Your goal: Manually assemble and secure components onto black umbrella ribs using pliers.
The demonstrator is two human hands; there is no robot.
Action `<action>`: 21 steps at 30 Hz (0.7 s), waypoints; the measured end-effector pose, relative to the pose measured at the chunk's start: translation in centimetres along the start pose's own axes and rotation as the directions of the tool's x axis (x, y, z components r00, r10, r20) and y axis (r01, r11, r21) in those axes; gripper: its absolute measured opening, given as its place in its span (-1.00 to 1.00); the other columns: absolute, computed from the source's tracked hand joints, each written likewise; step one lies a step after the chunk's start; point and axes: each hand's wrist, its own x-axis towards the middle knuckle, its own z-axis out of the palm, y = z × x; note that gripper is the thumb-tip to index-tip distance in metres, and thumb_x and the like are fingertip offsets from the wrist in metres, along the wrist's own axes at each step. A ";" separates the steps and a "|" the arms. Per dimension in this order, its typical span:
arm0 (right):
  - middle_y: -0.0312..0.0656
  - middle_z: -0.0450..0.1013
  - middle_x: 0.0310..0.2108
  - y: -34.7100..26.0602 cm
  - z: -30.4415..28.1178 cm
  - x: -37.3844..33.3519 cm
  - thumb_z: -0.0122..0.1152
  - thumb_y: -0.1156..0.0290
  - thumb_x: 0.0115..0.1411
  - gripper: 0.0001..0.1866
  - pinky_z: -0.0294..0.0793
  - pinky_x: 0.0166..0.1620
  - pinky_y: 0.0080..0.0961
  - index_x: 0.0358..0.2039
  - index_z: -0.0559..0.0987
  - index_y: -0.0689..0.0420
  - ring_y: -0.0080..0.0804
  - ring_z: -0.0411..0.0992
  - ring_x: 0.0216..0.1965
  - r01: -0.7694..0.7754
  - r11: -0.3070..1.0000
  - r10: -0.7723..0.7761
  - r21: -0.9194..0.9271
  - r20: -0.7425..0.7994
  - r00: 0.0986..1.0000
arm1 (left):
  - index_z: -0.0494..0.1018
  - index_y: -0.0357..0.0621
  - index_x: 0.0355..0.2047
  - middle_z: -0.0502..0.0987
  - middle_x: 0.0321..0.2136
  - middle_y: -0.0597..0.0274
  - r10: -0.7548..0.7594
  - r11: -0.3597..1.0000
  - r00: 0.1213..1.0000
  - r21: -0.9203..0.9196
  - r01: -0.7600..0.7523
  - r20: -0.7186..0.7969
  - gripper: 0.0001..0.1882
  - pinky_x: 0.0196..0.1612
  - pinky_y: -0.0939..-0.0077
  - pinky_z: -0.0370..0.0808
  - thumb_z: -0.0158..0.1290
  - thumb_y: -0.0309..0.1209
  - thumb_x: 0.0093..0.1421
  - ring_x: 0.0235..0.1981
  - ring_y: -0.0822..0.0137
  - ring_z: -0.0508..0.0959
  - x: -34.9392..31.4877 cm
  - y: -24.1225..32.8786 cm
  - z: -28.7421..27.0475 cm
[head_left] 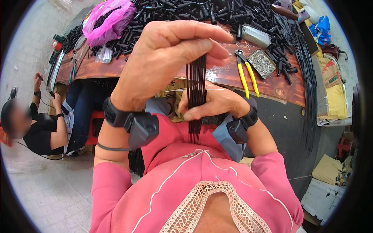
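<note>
Upright in front of my body stands a bundle of thin black rods [197,83]. My left hand [167,48] is at its upper end, the thumb and fingers closed about the tops, which they hide. Lower down, my right hand [219,103] grips the same bundle, with its thumb across the near side and the fingers mostly hidden behind. A thin pale wire-like line [213,89] crosses the bundle near the right hand. The lower rod ends reach down by my pink clothing.
On the reddish wooden table [274,83] lie yellow-handled pliers [247,73], a tray of small metal pieces [262,63], a clear plastic box [256,35] and many black tubular parts [178,9]. Long black strands [307,77] hang off its right edge. Another person [44,124] sits at left.
</note>
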 end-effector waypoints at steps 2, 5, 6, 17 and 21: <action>-0.18 0.57 -0.25 0.5 0.2 -0.6 0.40 0.28 0.00 -0.53 0.51 -0.13 -0.44 -0.08 0.59 0.22 -0.42 0.51 -0.20 0.061 0.980 -0.067 0.189 0.026 0.997 | 0.43 -0.42 0.01 0.61 -0.26 -0.05 -0.001 0.999 0.999 -0.033 0.000 -0.033 -0.69 -0.10 0.42 0.58 -0.11 -0.48 0.34 -0.22 0.21 0.65 -1.0 1.0 0.6; -0.30 0.55 -0.41 2.4 0.6 -1.6 0.29 0.11 0.12 -0.56 0.43 -0.45 -0.60 -0.16 0.61 0.24 -0.61 0.46 -0.48 0.161 0.872 -0.127 0.463 -0.105 0.986 | 0.42 -0.46 0.00 0.61 -0.26 -0.09 0.014 1.000 0.999 -0.026 -0.015 -0.045 -0.68 -0.10 0.42 0.59 -0.12 -0.47 0.34 -0.23 0.20 0.65 -2.8 2.2 1.3; -0.32 0.55 -0.41 1.7 1.1 -1.2 0.20 0.12 0.20 -0.61 0.39 -0.50 -0.67 -0.15 0.62 0.19 -0.68 0.45 -0.49 0.169 0.923 -0.105 0.347 -0.196 0.975 | 0.41 -0.47 0.02 0.60 -0.25 -0.14 0.047 0.998 0.999 -0.036 -0.047 -0.005 -0.67 -0.10 0.40 0.58 -0.11 -0.48 0.33 -0.22 0.17 0.65 -4.0 2.8 1.6; -0.14 0.59 -0.46 1.2 3.7 -1.1 0.16 0.26 0.29 -0.69 0.56 -0.32 -0.61 -0.25 0.61 0.31 -0.49 0.57 -0.42 0.038 0.931 0.114 0.363 -0.389 0.914 | 0.35 -0.30 0.07 0.54 -0.10 -0.16 -0.378 0.871 0.766 -0.479 0.105 -0.520 -0.39 0.07 0.19 0.46 -0.29 0.04 0.40 -0.05 -0.01 0.56 -9.5 -9.7 -2.7; -0.16 0.58 -0.49 1.6 3.8 0.2 0.15 0.23 0.29 -0.68 0.56 -0.35 -0.60 -0.30 0.60 0.29 -0.48 0.56 -0.45 -0.002 0.915 0.157 0.403 -0.352 0.923 | 0.35 -0.31 0.09 0.55 -0.12 -0.09 -0.477 0.807 0.794 -0.546 0.225 -0.377 -0.34 0.00 0.29 0.47 -0.29 0.09 0.39 -0.10 0.11 0.57 -6.5 -10.9 0.5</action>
